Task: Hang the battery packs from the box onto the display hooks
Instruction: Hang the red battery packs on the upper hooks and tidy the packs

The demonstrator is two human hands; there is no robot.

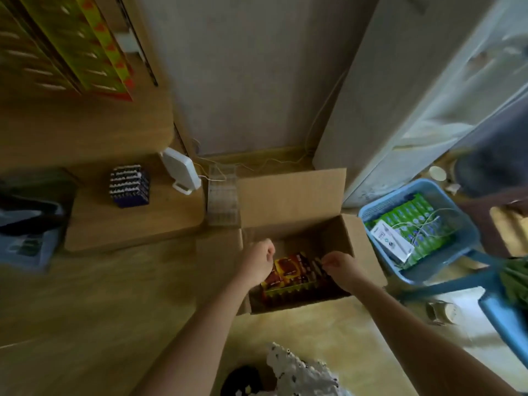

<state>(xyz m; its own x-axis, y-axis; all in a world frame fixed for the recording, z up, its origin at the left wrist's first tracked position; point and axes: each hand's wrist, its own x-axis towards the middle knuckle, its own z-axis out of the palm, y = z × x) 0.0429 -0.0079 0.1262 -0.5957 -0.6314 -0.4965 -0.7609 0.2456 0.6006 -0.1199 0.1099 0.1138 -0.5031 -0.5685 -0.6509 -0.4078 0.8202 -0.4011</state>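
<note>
**Both hands in the box, packs between them**

The battery packs [288, 274] sit in the open cardboard box [353, 241], their row running roughly left to right, just below and between the hands. The left hand [258, 262] is curled above the red-yellow packs. The right hand [341, 268] is nearer, its fingertips at the dark packs' tops. Blur hides whether either hand grips anything.

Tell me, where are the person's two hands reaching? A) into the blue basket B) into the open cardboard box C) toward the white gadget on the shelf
B: the left hand and right hand are both over the battery packs inside the cardboard box.
</note>
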